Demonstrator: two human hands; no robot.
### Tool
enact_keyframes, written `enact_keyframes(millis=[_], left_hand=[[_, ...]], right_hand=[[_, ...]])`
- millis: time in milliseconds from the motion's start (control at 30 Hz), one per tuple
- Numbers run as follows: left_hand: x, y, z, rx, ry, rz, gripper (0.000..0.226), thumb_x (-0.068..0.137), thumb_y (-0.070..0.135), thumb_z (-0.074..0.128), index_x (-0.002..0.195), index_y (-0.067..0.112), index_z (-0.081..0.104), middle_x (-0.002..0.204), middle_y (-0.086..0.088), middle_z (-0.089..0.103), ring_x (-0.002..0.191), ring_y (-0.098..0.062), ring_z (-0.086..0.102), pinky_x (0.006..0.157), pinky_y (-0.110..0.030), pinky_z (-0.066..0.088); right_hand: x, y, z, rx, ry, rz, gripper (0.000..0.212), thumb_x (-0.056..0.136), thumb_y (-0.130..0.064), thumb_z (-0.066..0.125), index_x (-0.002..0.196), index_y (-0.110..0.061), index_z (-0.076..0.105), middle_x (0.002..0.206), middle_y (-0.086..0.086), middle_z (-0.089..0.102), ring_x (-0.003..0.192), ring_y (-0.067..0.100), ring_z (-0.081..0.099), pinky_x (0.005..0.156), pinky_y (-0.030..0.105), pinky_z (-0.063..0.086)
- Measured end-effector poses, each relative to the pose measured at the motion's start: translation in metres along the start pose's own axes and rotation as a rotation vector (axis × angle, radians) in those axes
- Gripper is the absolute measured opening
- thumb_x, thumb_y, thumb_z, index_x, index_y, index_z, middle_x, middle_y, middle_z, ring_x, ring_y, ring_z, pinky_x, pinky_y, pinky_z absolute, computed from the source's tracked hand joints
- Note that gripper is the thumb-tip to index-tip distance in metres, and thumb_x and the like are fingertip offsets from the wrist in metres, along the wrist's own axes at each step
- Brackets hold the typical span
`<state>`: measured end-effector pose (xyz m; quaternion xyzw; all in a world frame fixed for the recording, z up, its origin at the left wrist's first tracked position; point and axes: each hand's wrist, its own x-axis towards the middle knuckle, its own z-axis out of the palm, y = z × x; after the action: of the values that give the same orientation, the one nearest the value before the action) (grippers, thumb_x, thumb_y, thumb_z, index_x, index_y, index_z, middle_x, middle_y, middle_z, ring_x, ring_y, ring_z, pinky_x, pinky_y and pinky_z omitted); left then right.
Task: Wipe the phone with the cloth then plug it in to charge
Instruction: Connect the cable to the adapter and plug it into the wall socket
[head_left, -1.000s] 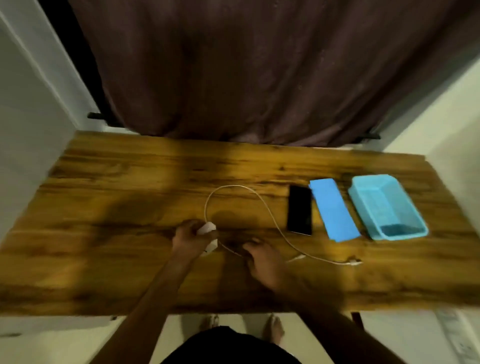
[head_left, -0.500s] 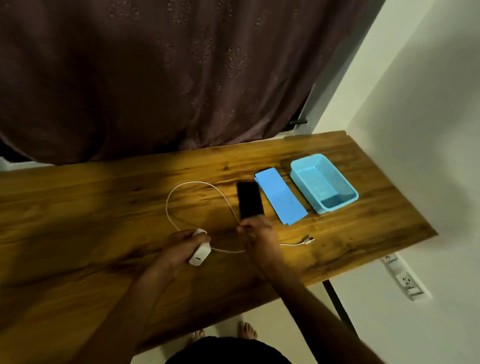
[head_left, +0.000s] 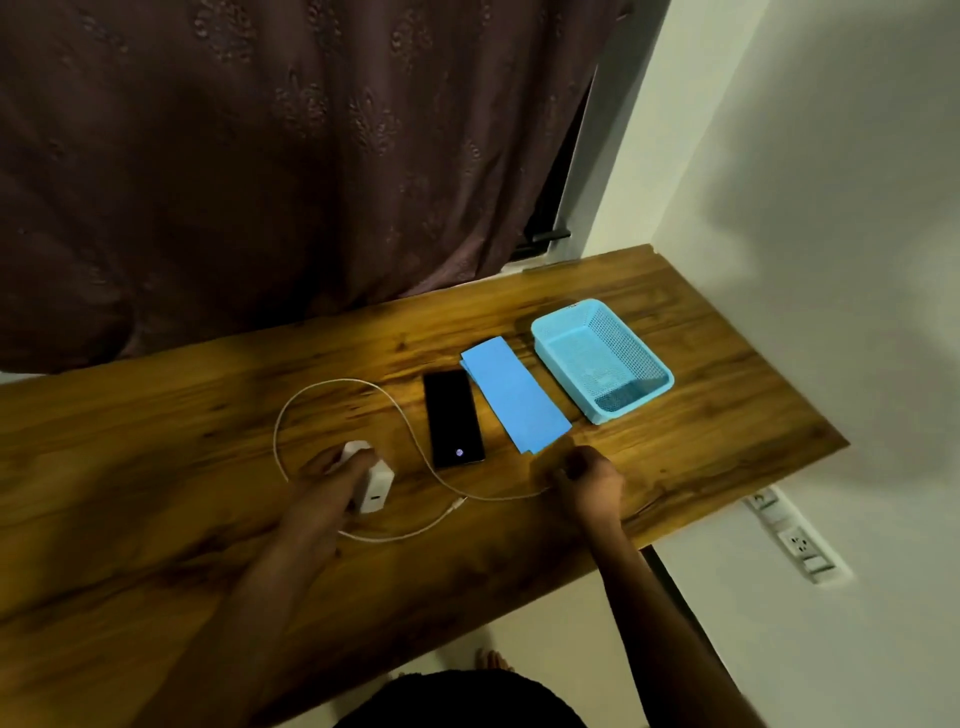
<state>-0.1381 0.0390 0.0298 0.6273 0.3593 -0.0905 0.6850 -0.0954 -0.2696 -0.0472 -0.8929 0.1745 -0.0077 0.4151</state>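
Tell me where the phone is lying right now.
In the head view, the phone lies flat on the wooden table, right of centre, between the white cable loop and the blue cloth.

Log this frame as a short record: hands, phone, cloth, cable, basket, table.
left hand: closed on the white charger
right hand: closed on the cable near its free end
phone: flat on the table, screen up, a small light dot near its bottom, not plugged in
cloth: folded, blue, right of the phone, untouched
basket: light blue, right of the cloth
table: wooden
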Motion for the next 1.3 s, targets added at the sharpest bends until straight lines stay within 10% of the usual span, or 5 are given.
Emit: enact_keyframes(millis=[300,567,733,1133,1300], left_hand=[[-0.016,0.045,0.065,-0.574,-0.213,-0.184,0.016,0.095,0.021,0.064,0.101,0.007,0.058,0.097,-0.015,0.058,0.086,-0.027,0.059,0.07,-0.044,0.061],[-0.013,0.052,0.059,-0.666,-0.224,-0.029,0.042,0.089,0.023,0.067,0.125,0.007,0.053,0.103,-0.013,0.065,0.092,-0.024,0.065,0.079,-0.038,0.057],[-0.017,0.056,0.05,-0.748,-0.217,0.005,0.013,0.094,0.018,0.063,0.104,0.012,0.057,0.101,-0.011,0.063,0.092,-0.023,0.063,0.086,-0.042,0.053],[-0.024,0.036,0.026,-0.649,-0.135,0.131,0.036,0.087,0.014,0.073,0.118,0.017,0.054,0.12,-0.01,0.062,0.113,-0.03,0.06,0.089,-0.048,0.056],[-0.028,0.032,0.025,-0.568,-0.089,0.144,0.035,0.089,0.014,0.072,0.118,0.016,0.053,0.121,-0.011,0.06,0.106,-0.03,0.061,0.066,-0.036,0.058]], right_hand=[[-0.032,-0.096,-0.006,0.754,-0.202,-0.221,0.01,0.083,-0.001,0.078,0.088,0.003,0.069,0.092,0.009,0.075,0.091,0.008,0.071,0.082,0.02,0.053],[-0.065,-0.147,0.0,0.502,-0.289,-0.635,0.011,0.094,-0.025,0.069,0.094,-0.018,0.077,0.068,0.001,0.066,0.064,0.02,0.066,0.059,0.047,0.056],[-0.066,-0.149,0.015,0.322,-0.324,-0.749,0.017,0.099,-0.024,0.062,0.102,-0.014,0.075,0.077,-0.009,0.068,0.067,0.01,0.066,0.058,0.042,0.054],[-0.093,-0.148,0.03,0.163,-0.188,-0.759,0.016,0.085,-0.024,0.079,0.095,-0.013,0.079,0.091,-0.005,0.077,0.081,0.005,0.07,0.073,0.028,0.058],[-0.101,-0.147,0.032,0.187,-0.206,-0.73,0.012,0.082,-0.019,0.083,0.093,-0.015,0.08,0.089,-0.007,0.078,0.078,0.001,0.071,0.072,0.026,0.06]])
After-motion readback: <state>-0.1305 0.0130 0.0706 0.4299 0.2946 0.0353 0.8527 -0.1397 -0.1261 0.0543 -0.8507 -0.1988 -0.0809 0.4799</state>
